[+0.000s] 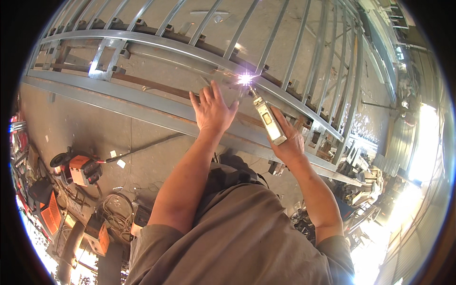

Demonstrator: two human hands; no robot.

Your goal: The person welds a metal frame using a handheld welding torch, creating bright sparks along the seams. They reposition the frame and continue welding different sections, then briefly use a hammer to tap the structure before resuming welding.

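Orange machines point(80, 168) sit on the floor point(95, 128) far off to the left of the left hand, with a grey cable point(142, 149) running from one toward the person. More orange boxes point(97, 235) and loops of wire point(116, 216) lie below them, near the picture's edge. The floor is grey, hard and dusty, with small white scraps on it.

Up from the left hand point(212, 111) lies a big metal gate point(190, 47) made of grey bars. It rests flat above the floor. Long rails run across it, and many thin bars go up from them.

The left hand is open wide, fingers spread, held flat just over a rail. It holds nothing.

Just right of that hand a bright white spark point(245, 79) burns on a rail. The tip of the holder point(268, 118) points right at the spark.

The right hand point(289, 140) is wrapped tight around the holder's lower end. The holder is a long, pale, boxy tool, tilted up and to the left.

Right of that hand the bars curve away. Past them lie piles of metal bits point(365, 175). Strong sunlight point(422, 142) pours in at the far right, so that side looks white.
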